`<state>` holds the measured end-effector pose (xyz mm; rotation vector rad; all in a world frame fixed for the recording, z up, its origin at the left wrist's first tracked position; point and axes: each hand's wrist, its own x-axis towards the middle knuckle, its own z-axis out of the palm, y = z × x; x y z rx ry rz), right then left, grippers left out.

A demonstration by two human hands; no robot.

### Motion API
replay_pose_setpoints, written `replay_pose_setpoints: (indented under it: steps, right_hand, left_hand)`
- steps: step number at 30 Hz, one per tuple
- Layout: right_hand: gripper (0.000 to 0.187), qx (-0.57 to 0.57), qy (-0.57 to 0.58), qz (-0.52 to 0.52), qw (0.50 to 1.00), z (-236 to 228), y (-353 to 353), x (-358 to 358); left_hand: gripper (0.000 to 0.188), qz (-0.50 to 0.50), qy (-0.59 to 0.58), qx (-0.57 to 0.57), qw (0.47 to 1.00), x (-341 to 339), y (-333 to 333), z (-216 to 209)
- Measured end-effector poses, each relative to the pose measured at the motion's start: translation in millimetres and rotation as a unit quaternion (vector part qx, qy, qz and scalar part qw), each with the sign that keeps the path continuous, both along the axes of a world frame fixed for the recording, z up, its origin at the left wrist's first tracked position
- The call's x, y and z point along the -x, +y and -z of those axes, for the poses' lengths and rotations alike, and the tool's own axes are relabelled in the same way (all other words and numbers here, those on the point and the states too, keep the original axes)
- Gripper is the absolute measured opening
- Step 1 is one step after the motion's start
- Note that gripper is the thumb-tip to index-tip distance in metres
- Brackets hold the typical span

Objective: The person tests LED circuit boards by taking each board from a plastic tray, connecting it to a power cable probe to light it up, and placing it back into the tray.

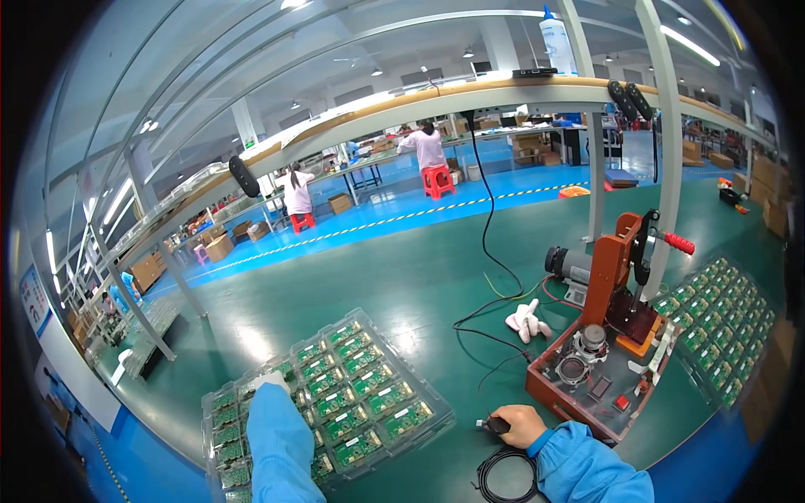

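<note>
My left hand [273,381], seemingly in a white glove, reaches over a clear plastic tray [444,412] of green circuit boards [356,448]. The blue sleeve covers most of that hand, so its fingers and anything in them are hidden. My bare right hand [521,426] rests on the green bench, its fingers closed round a black cable plug [496,425] with a small pale tip pointing left. Just below it lies a coil of black cable [506,474], partly beside my right sleeve.
Right of my hands stands a red-brown test fixture [612,277] with a red-handled lever and a motor [570,265]. A white glove [527,321] lies by it. Another board tray [721,323] sits far right. A black cord [489,226] hangs from the shelf [377,113]. Two people work beyond.
</note>
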<state>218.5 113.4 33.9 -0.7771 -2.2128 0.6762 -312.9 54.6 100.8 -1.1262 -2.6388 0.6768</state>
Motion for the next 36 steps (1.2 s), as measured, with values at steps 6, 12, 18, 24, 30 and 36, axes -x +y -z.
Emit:
replay_pose_setpoints:
  steps: [6, 12, 18, 24, 30, 36]
  right_hand:
    - [0.019, 0.004, 0.04, -0.002, 0.999, -0.4, -1.6, 0.2]
    - [0.017, -0.025, 0.018, 0.013, 0.999, 6.9, 0.0, -4.6]
    - [0.014, 0.157, 0.099, 0.017, 0.982, -14.5, -4.2, -0.4]
    - [0.015, 0.245, 0.149, -0.04, 0.957, -17.1, -3.8, -9.4]
    - [0.012, 0.224, 0.086, -0.081, 0.967, -19.4, -15.5, -14.8]
    - [0.013, 0.201, 0.05, -0.126, 0.97, -16.7, -16.5, -15.1]
  left_hand:
    - [0.039, 0.095, -0.522, -0.561, 0.636, -33.0, -24.5, -2.8]
    - [0.041, 0.116, -0.734, -0.566, 0.357, -203.8, -59.7, -8.2]
    - [0.045, 0.119, -0.746, -0.493, 0.432, -310.8, -54.8, 47.0]
    - [0.038, 0.159, -0.819, -0.368, 0.409, -313.8, -34.4, 83.6]
    - [0.035, 0.313, -0.731, -0.301, 0.526, -327.0, -54.4, 63.3]
    - [0.037, 0.317, -0.714, -0.298, 0.548, -331.7, -53.7, 68.1]
